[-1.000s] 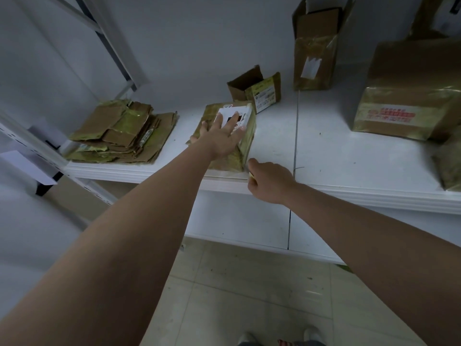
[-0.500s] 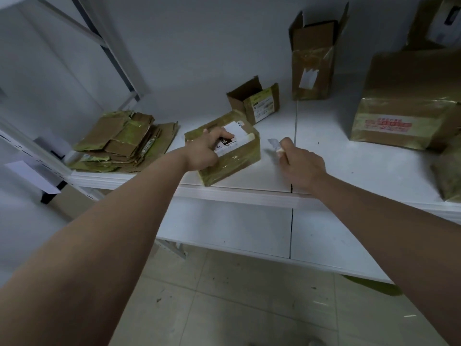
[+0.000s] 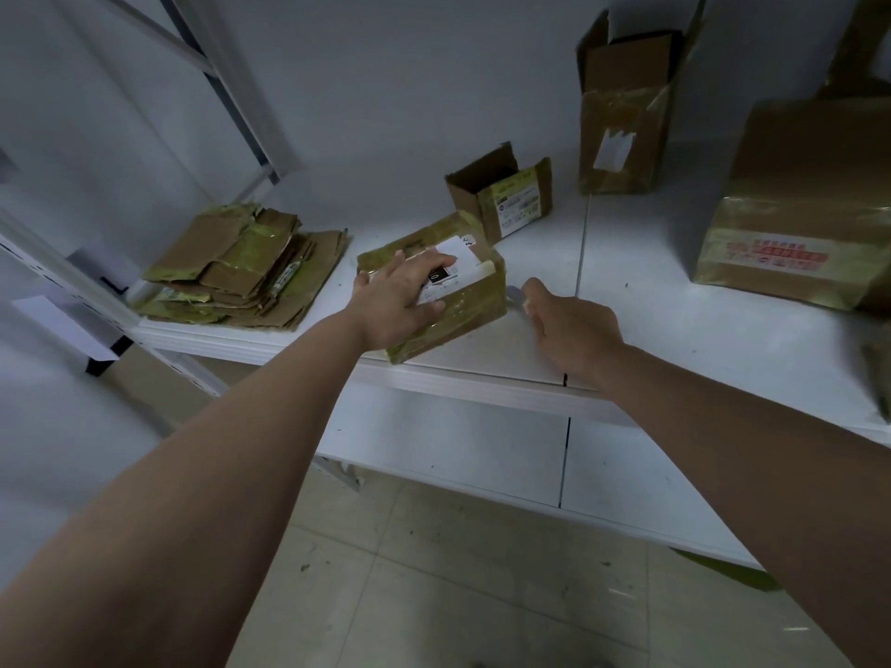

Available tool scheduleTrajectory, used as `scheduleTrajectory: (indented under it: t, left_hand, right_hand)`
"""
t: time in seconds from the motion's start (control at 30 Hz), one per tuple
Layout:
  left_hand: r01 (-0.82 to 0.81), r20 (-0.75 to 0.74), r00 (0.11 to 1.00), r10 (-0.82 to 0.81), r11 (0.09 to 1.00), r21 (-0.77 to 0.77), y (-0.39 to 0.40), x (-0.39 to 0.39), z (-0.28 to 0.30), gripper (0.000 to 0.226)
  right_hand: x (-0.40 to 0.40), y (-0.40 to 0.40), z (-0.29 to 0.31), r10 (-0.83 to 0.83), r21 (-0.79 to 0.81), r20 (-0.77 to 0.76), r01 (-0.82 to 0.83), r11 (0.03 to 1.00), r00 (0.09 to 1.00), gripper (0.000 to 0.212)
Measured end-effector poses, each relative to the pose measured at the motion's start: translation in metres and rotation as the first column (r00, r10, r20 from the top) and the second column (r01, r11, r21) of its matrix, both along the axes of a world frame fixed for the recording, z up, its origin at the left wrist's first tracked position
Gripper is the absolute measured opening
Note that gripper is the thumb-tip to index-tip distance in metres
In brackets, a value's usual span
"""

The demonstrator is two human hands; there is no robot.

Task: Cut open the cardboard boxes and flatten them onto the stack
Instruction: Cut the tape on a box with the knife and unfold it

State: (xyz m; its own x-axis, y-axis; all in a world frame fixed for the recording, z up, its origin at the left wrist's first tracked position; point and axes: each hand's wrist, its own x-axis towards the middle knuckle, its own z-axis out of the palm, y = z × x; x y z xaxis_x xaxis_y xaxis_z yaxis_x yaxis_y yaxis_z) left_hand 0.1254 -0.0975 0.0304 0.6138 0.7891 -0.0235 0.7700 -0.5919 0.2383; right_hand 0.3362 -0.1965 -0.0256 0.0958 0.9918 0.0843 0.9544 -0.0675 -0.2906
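Taped cardboard box (image 3: 436, 286) sits near the front edge of the white shelf (image 3: 651, 301). Left hand (image 3: 395, 301) lies on top, fingers spread flat over its white label (image 3: 451, 272). Right hand (image 3: 573, 325), grip curled around a small blade (image 3: 515, 295) at the box's right side. Flattened stack (image 3: 241, 267) lies well left.
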Motion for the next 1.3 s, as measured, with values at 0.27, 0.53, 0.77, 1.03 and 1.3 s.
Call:
scheduleTrajectory:
  t: [0.27,0.53,0.77,1.03,1.3]
  left_hand:
    - [0.022,-0.069,0.997,-0.020,0.999,0.026,-0.005,0.001,0.003,0.073]
    - [0.020,-0.261,0.963,0.062,0.953,0.301,-0.018,0.004,-0.004,0.102]
    - [0.013,-0.183,0.982,0.047,0.951,0.309,-0.023,0.001,-0.005,0.092]
    - [0.124,-0.120,0.989,-0.088,0.935,0.332,-0.027,-0.017,0.010,0.069]
    - [0.169,-0.251,0.962,-0.106,0.955,0.242,-0.030,-0.016,0.008,0.064]
  right_hand:
    - [-0.003,-0.003,0.009,0.124,-0.153,0.171,-0.098,0.983,0.977,0.038]
    - [0.008,-0.009,0.010,0.010,-0.005,-0.040,-0.010,1.000,0.999,0.015]
    - [0.007,-0.016,0.019,-0.124,0.202,-0.074,0.137,0.970,0.989,0.017]
    - [-0.022,-0.006,0.037,0.111,0.409,0.137,-0.158,0.899,0.984,0.063]
    - [-0.039,0.007,0.035,0.110,0.289,0.396,-0.238,0.927,0.912,0.062]
